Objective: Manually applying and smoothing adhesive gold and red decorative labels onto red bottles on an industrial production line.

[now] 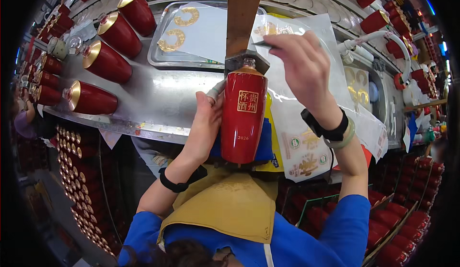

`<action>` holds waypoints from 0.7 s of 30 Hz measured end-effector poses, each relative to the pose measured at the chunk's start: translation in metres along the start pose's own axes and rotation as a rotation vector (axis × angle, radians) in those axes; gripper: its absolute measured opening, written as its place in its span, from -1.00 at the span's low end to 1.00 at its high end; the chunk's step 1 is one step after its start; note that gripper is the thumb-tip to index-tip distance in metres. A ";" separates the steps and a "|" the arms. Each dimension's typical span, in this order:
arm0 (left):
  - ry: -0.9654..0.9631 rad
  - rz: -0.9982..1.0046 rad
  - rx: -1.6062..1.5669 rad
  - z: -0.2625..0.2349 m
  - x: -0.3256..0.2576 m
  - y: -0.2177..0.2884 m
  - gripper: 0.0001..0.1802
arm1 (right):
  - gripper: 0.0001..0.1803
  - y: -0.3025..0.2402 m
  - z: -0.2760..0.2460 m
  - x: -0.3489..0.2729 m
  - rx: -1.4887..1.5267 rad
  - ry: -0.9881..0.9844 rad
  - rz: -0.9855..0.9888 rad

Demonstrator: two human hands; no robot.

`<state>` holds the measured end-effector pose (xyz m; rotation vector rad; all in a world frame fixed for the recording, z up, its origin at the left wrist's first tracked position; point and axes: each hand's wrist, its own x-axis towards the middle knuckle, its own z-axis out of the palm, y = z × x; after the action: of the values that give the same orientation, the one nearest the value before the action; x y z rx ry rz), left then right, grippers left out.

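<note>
A glossy red bottle [243,123] with a gold shoulder and gold characters lies in front of me, its neck against a dark notched bracket [261,62]. My left hand [209,118] is closed on the bottle's left side, with pale tape round one finger; its other fingertips are hidden behind the bottle. Above and right of the neck, my right hand [304,63] pinches a thin dark flat tool [261,43], whose exact kind I cannot make out. The tool is over a white sheet [320,27] bearing a gold decal [270,29]. The right hand is apart from the bottle.
A wooden post [243,13] rises behind the bracket. Several red bottles [108,61] stand on the metal bench at left. A metal tray [154,51] holds a sheet with gold curved decals [172,40]. At right are more decal sheets [306,156] and a white hose [407,51].
</note>
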<state>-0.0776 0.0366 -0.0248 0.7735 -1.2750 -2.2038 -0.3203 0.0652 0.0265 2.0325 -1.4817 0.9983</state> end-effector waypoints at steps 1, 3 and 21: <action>-0.005 -0.029 0.038 0.001 0.003 0.002 0.05 | -0.67 -0.002 -0.001 0.003 0.014 0.087 0.041; -0.008 -0.026 -0.066 0.003 0.009 0.003 -0.07 | -0.67 -0.036 -0.006 -0.008 0.317 0.046 0.227; 0.012 0.054 -0.101 -0.004 0.005 -0.010 -0.31 | -0.80 -0.029 -0.003 -0.025 -0.032 -0.043 0.000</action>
<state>-0.0795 0.0349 -0.0364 0.7038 -1.1556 -2.1986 -0.2985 0.0928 0.0116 2.0431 -1.5105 0.9301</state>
